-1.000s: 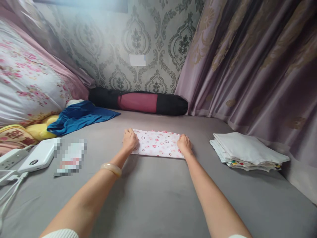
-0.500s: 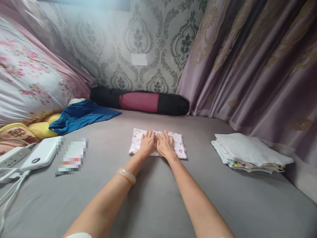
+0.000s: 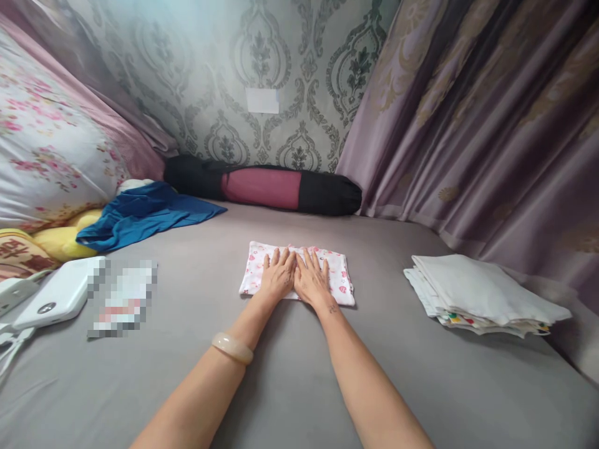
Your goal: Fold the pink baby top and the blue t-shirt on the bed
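Observation:
A folded white cloth with pink and red heart prints [image 3: 339, 265] lies flat on the grey sheet [image 3: 290, 355]. My left hand [image 3: 279, 274] rests palm down on its middle, fingers spread. Right beside it, my right hand [image 3: 311, 277] presses flat on the same cloth, fingers stretched out too. The thumbs meet or nearly meet at the centre. Neither hand grips anything, and the palms hide the middle of the cloth.
To the right sits a stack of folded white cloths [image 3: 482, 290]. On the left lie a white power bank [image 3: 60, 292], a blurred packet [image 3: 122, 299] and a blue cloth [image 3: 145, 215]. A black and maroon long bag [image 3: 262, 188] lies along the wall, near a purple curtain [image 3: 421, 143].
My fingers have spread slightly more on the printed cloth, and both hands stay flat on it. The view has shifted a little closer, pushing the side objects outward.

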The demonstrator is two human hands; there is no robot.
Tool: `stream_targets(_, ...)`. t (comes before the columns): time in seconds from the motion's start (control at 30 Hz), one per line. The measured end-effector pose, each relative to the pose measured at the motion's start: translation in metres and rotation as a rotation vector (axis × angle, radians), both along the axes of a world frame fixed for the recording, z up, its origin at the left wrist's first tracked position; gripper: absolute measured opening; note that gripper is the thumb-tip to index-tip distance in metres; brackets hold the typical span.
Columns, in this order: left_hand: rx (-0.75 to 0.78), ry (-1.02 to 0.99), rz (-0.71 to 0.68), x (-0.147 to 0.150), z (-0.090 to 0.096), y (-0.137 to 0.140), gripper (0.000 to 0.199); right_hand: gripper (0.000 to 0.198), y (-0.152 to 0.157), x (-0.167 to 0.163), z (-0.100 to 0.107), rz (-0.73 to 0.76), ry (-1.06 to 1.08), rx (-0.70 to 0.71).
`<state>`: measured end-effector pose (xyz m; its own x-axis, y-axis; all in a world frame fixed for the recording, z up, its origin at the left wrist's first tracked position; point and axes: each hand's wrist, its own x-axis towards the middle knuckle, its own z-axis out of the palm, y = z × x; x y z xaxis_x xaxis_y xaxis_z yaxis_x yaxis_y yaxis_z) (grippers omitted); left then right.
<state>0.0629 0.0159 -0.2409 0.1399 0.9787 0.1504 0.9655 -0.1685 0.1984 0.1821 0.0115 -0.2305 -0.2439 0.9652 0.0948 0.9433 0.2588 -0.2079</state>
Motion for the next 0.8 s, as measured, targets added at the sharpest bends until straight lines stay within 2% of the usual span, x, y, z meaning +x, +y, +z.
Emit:
stream_targets(0.33,0.095,0.072,-0.018,-0.0023,-0.0065,0.0009,0.049,0.052,0.0033,-0.0010,-0.0032,-0.016,-0.019,0.003)
stream_targets(0.53,0.160,0.045,0.057,-0.0018,-0.0078,-0.0014,0.049,0.053,0.0016,0.0014,-0.0029,-0.059,-0.020,0.015)
stream_targets(0.67,0.127,0.043,0.133,-0.0022,-0.0093,-0.0012,0.053,0.053,0.0019,0.0060,-0.0044,-0.111,-0.024,0.023)
stream_targets(0.8,0.087,0.061,0.141,-0.0021,-0.0074,-0.0014,0.055,0.053,0.0030,0.0078,-0.0057,-0.121,-0.025,-0.010)
